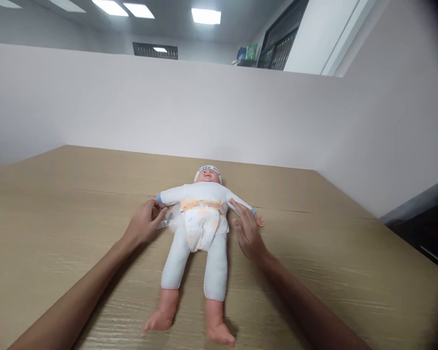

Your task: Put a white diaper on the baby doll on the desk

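A baby doll (216,265) in a white suit and printed cap lies on its back, head away from me, feet towards me. A white diaper (202,228) with an orange patterned waistband is around its hips over the suit. On the left, my left hand (144,223) has thumb and fingers pinched together at the diaper's thin side flap (173,218), which sticks out loosely from the hip. My right hand (248,233) rests by the doll's arm on the right, fingers stretched out, near the diaper's other side. Whether its fingertips press on the doll's sleeve, I cannot tell.
The doll lies on a wood-grain table (76,194). A pale partition wall (204,112) rises behind it, and another wall stands on the right. Beyond the partition a green package (251,52) shows near a dark window. A dark object (423,223) sits past the table's right edge.
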Available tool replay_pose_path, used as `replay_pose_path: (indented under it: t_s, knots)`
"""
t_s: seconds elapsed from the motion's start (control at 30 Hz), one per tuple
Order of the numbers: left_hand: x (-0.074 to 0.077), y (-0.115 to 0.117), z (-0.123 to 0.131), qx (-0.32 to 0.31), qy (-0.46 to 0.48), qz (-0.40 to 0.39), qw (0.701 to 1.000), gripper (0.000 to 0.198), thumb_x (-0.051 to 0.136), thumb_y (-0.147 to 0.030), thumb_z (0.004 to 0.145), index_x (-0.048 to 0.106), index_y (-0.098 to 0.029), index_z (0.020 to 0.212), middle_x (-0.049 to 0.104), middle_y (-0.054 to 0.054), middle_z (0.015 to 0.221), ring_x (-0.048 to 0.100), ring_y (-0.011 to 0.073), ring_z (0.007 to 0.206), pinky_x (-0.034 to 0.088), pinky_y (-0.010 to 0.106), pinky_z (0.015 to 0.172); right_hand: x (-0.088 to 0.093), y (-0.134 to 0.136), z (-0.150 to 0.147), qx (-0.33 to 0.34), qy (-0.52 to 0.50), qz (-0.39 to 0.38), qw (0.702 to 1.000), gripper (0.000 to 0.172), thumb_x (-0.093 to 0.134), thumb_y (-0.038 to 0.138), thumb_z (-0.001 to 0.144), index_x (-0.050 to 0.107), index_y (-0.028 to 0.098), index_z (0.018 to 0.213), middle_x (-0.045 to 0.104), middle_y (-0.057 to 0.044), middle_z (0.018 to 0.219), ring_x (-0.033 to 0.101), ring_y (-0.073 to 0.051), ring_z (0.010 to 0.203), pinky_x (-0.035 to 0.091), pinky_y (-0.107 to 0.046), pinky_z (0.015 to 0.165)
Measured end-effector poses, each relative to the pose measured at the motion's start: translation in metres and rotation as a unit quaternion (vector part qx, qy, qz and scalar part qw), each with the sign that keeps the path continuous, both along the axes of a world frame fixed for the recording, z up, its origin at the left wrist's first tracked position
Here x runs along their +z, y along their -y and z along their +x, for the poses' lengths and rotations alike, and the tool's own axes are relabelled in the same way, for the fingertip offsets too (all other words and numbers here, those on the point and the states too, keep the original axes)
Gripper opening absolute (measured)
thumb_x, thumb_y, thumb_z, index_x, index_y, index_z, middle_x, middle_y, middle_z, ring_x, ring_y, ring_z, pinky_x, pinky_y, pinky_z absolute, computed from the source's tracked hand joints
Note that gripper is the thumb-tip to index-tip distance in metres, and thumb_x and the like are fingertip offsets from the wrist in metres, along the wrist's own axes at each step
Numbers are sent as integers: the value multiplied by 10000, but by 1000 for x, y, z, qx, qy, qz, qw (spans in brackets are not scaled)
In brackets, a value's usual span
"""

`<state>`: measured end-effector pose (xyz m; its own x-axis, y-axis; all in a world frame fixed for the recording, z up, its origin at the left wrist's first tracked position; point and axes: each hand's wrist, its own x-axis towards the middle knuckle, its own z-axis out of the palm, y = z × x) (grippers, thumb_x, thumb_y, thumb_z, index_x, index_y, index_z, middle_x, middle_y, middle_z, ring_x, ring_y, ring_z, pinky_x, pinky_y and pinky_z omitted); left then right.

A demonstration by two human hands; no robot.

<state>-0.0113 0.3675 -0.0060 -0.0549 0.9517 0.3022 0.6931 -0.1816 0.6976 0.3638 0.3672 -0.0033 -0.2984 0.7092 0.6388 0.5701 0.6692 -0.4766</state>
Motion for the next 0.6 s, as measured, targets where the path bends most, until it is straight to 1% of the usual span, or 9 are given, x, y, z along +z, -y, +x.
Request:
replay_pose_path:
  t_s: [0.07, 0.13, 0.2, 0.27, 0.33, 0.43, 0.47, 0.53, 0.6]
  knots:
    - [-2, 3, -6, 2, -45, -22, 999, 395, 559, -621, 1044, 620, -231, 1035, 741, 62, 1003, 677, 286, 931, 480, 409, 850, 10, -1, -6, 4, 2, 19, 1000, 506, 479, 389, 1165, 509, 282, 1658, 642, -127, 1595, 574, -321, 1509, 454, -581, 1291]
    - [-2, 4, -7, 0, -98, -38, 995, 389, 561, -627, 1023, 585, -242, 973, 732, 73, 979, 677, 306, 930, 464, 422, 853, 25, -1, -17, 28, 4, 33, 999, 451, 525, 352, 1152, 570, 294, 1596, 679, -114, 1539, 604, -314, 1469, 480, -562, 1264]
    - [-4, 4, -4, 1, -144, -57, 988, 369, 588, -612, 984, 551, -249, 924, 727, 99, 980, 674, 345, 970, 455, 452, 890, 45, 0, -35, 84, 23, 36, 996, 409, 539, 328, 1147, 607, 295, 1550, 700, -101, 1512, 611, -301, 1459, 490, -541, 1253]
    - [-7, 3, -3, 0, -156, -72, 985, 353, 610, -593, 946, 533, -252, 894, 724, 124, 994, 668, 380, 1016, 450, 486, 933, 66, -1, -57, 159, 77, 29, 984, 386, 544, 334, 1150, 629, 293, 1523, 709, -85, 1513, 603, -284, 1475, 478, -526, 1266]
    - [-11, 1, -3, -9, -136, -78, 988, 359, 621, -596, 921, 530, -253, 869, 718, 137, 1007, 658, 397, 1044, 449, 506, 957, 84, -7, -78, 220, 163, 14, 962, 357, 552, 369, 1152, 670, 287, 1479, 703, -75, 1533, 591, -277, 1488, 451, -527, 1285]
    - [-13, -3, -6, -15, -93, -82, 992, 380, 644, -615, 882, 555, -250, 825, 710, 138, 996, 642, 402, 1070, 454, 505, 963, 100, -26, -105, 259, 285, -20, 923, 320, 554, 411, 1150, 775, 243, 1311, 752, -96, 1453, 645, -291, 1397, 440, -548, 1257]
    - [-13, -5, -8, -17, -75, -84, 993, 379, 647, -614, 875, 571, -248, 813, 710, 130, 980, 642, 391, 1055, 461, 492, 951, 102, -35, -111, 263, 314, -34, 911, 331, 552, 424, 1150, 801, 227, 1245, 784, -104, 1381, 674, -291, 1337, 443, -547, 1238]
    - [-9, -8, -11, -27, -30, -92, 995, 395, 623, -626, 887, 601, -243, 794, 703, 94, 902, 645, 340, 954, 479, 445, 884, 101, -51, -121, 261, 353, -57, 897, 371, 557, 462, 1146, 833, 213, 1138, 829, -108, 1227, 713, -285, 1222, 443, -538, 1206]
    - [-3, -10, -14, -47, 29, -95, 994, 451, 567, -666, 923, 603, -240, 777, 672, 48, 814, 621, 279, 833, 482, 389, 797, 97, -65, -127, 253, 363, -62, 895, 384, 578, 484, 1134, 851, 223, 1066, 843, -100, 1124, 726, -280, 1149, 437, -532, 1194]
